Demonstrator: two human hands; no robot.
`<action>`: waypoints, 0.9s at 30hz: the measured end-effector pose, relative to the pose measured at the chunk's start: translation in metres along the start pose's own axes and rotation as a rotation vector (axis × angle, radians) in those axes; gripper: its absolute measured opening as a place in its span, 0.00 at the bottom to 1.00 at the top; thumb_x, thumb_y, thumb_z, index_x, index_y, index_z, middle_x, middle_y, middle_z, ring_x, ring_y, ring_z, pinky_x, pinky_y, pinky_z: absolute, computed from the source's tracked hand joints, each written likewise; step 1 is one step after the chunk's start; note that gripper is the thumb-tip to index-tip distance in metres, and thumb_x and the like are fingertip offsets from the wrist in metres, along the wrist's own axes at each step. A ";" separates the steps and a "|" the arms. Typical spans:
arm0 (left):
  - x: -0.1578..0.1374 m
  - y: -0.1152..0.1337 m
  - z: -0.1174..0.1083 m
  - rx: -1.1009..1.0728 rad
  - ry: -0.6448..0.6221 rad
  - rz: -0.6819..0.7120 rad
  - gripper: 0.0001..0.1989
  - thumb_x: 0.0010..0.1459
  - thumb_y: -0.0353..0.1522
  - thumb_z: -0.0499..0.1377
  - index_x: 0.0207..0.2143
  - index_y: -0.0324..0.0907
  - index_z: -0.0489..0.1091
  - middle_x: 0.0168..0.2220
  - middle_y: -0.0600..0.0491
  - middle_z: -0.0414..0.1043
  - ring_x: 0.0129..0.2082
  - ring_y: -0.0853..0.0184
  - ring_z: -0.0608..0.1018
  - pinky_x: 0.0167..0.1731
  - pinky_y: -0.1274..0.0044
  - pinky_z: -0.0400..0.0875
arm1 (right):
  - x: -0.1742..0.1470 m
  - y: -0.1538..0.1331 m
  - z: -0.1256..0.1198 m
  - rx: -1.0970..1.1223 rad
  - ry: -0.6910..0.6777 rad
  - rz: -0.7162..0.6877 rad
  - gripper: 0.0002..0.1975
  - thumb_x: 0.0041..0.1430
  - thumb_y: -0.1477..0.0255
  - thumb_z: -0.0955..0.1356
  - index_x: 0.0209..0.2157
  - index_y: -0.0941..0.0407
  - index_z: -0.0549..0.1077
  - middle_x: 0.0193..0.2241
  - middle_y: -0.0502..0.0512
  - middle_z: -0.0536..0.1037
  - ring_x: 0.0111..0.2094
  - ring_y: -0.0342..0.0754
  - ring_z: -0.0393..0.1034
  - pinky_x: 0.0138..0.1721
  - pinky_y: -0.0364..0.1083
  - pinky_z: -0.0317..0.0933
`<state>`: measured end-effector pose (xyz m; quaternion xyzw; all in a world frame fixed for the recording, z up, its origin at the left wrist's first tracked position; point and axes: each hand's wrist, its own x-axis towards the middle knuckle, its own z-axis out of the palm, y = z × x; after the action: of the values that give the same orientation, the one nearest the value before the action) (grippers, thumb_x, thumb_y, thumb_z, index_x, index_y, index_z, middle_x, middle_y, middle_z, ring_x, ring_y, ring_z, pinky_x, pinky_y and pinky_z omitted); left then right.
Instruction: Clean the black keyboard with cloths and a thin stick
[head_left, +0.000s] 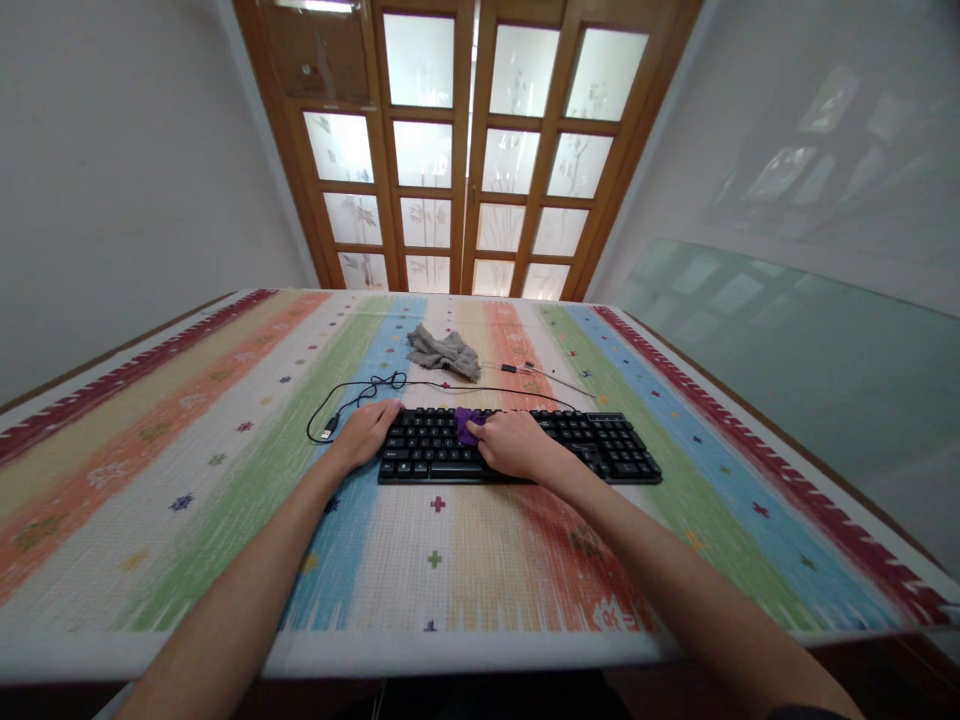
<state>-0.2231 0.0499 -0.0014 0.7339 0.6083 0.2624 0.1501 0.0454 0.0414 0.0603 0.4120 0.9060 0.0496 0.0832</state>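
Note:
A black keyboard [615, 445] lies flat on the table, its long side facing me. At its left end, my left hand [365, 436] grips the edge, with the fingertips by the upper left corner. My right hand [516, 443] is closed around a small purple cloth [465, 425] and presses it on the keys left of the keyboard's middle. Part of the cloth and several keys are hidden under that hand. The keyboard's black cable [487, 388] runs behind it to a loose knot, and its USB plug [328, 430] rests left of my left hand.
A crumpled grey cloth [444, 352] lies beyond the keyboard. To its right are a small dark piece [508, 368] and a thin rod-like tool [570, 383]. A striped tablecloth [247, 500] covers the table. Behind stand wood-framed glass doors [463, 150], with walls at both sides.

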 end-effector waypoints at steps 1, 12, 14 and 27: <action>0.000 0.000 0.000 -0.003 0.001 0.002 0.29 0.66 0.48 0.37 0.39 0.44 0.74 0.41 0.47 0.79 0.45 0.56 0.78 0.49 0.66 0.69 | -0.001 0.000 0.000 0.001 0.000 0.003 0.21 0.66 0.71 0.58 0.54 0.57 0.74 0.41 0.67 0.82 0.42 0.58 0.78 0.40 0.51 0.66; 0.000 -0.002 0.002 0.005 0.014 0.001 0.29 0.66 0.48 0.37 0.38 0.43 0.73 0.40 0.47 0.79 0.45 0.56 0.78 0.50 0.65 0.68 | -0.003 -0.004 -0.001 -0.015 -0.010 0.015 0.20 0.66 0.72 0.57 0.53 0.58 0.74 0.40 0.69 0.81 0.42 0.58 0.78 0.39 0.51 0.66; 0.000 -0.002 0.002 0.010 0.015 0.001 0.29 0.66 0.48 0.37 0.38 0.43 0.73 0.40 0.46 0.79 0.45 0.55 0.78 0.50 0.65 0.68 | -0.003 -0.005 -0.001 -0.017 -0.016 0.024 0.20 0.66 0.72 0.57 0.53 0.58 0.73 0.41 0.69 0.81 0.42 0.58 0.78 0.39 0.51 0.66; 0.000 -0.001 0.001 0.004 0.003 0.007 0.29 0.66 0.48 0.37 0.39 0.44 0.73 0.40 0.47 0.79 0.44 0.56 0.78 0.49 0.66 0.69 | -0.011 0.003 0.002 -0.028 -0.030 0.079 0.21 0.67 0.71 0.57 0.56 0.55 0.73 0.40 0.68 0.82 0.42 0.59 0.78 0.41 0.52 0.66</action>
<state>-0.2235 0.0499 -0.0026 0.7357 0.6066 0.2630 0.1468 0.0551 0.0349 0.0602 0.4467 0.8870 0.0596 0.1005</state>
